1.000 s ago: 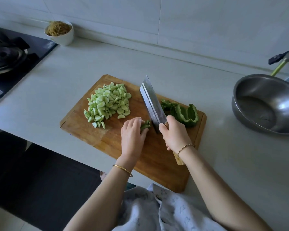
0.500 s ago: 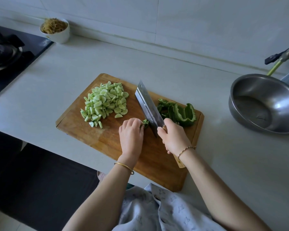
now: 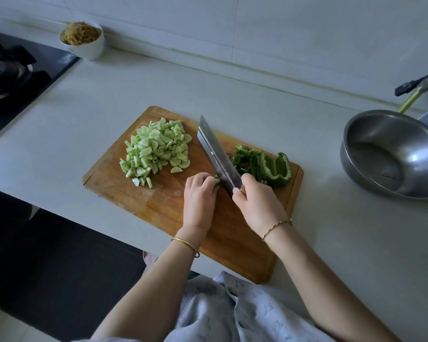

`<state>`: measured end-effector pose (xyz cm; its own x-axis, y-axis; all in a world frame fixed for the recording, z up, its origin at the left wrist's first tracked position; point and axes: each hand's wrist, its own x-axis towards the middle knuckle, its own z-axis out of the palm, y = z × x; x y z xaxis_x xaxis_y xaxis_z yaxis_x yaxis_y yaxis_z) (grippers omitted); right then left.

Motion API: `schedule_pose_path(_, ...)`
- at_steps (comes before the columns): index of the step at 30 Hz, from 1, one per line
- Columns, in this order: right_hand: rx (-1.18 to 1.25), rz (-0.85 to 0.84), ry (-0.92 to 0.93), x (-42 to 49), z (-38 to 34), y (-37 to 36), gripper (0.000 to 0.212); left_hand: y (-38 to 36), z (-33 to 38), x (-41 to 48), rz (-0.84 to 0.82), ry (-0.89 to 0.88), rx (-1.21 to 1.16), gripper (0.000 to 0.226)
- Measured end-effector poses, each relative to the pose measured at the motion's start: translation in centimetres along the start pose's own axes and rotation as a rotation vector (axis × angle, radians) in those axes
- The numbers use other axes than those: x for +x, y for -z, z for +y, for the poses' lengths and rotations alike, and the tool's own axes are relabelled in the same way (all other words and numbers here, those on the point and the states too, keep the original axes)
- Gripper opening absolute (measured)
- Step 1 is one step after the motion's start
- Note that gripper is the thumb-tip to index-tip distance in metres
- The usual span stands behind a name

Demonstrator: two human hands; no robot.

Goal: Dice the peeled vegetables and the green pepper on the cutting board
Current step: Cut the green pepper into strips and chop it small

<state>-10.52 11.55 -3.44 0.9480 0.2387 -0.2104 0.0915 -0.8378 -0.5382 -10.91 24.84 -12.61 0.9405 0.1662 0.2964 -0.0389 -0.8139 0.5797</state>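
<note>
On cutting board (image 3: 158, 201): right hand (image 3: 258, 206) grips cleaver (image 3: 218, 155); left hand (image 3: 199, 193) curled on pepper strip (image 3: 217, 178).

We count one cutting board (image 3: 158, 206) and, on it, one knife (image 3: 218, 155), one heap of pale diced pieces (image 3: 156, 150) (too many to number) and one cluster of green pepper pieces (image 3: 265, 165). Beyond the board we count two bowls: one white (image 3: 84, 44), one steel (image 3: 391, 154).
</note>
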Motion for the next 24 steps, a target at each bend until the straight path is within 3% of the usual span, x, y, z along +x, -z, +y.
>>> schedule_pose_path(8,-0.179,-0.028,-0.04,0.6,-1.0,-0.8,0.014,0.1,-0.2,0.6,-0.048,-0.057,0.003,0.009)
schedule_pose_path(13,-0.154,-0.056,-0.071,2.1,-1.4,-1.3,0.013,0.1,-0.1,0.6,-0.062,-0.056,0.028,0.009)
schedule_pose_path(16,-0.067,-0.039,-0.101,2.8,-1.1,-1.3,0.015,0.3,-0.3,0.6,-0.067,-0.071,0.027,0.005)
schedule_pose_path(20,0.301,-0.029,-0.259,3.0,0.1,-0.8,0.015,0.6,-0.6,0.3,-0.098,-0.092,0.036,0.002)
schedule_pose_path(24,0.363,-0.026,-0.227,2.4,0.5,-0.5,0.013,1.0,-0.5,0.3,-0.101,-0.027,0.003,0.009)
